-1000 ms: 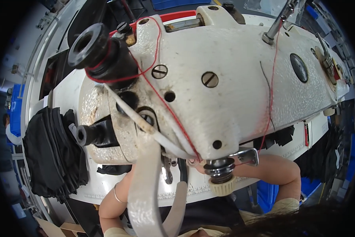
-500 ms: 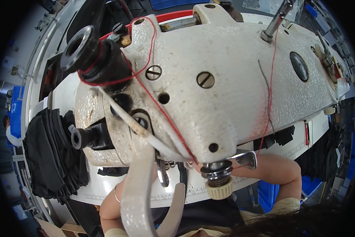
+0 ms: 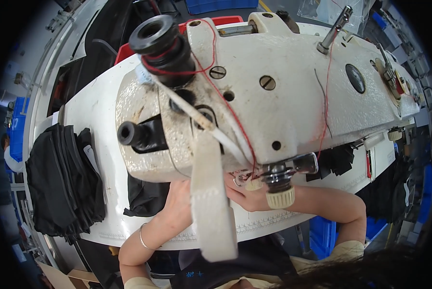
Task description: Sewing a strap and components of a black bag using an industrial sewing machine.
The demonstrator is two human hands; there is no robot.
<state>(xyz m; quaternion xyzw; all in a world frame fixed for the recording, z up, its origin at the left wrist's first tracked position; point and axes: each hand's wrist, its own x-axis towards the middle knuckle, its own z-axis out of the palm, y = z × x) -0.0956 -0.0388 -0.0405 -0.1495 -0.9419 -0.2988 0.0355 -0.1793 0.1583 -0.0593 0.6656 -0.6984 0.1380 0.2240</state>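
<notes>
A white sewing machine head (image 3: 302, 96) fills the upper middle, red thread looped around its black post (image 3: 167, 58). A pale curved lever (image 3: 208, 202) hangs down in front. My left hand (image 3: 180, 202) is beneath the machine, beside a black fabric piece (image 3: 143, 197), its fingers hidden behind machine and lever. My right hand (image 3: 247, 197) reaches under the machine behind a cream knob (image 3: 279, 196), its partly visible fingers bent closed around something I cannot make out.
A black fabric stack (image 3: 62, 183) lies left on the white table (image 3: 100, 231); more black pieces (image 3: 336, 159) lie right. Blue bins (image 3: 322, 236) sit below, a red tray (image 3: 228, 20) behind. Someone's white sleeve (image 3: 12, 161) shows at far left.
The machine appears higher and further right in the view. My left hand has come into sight beside the lever, with more black fabric visible next to it, and more of my right hand shows.
</notes>
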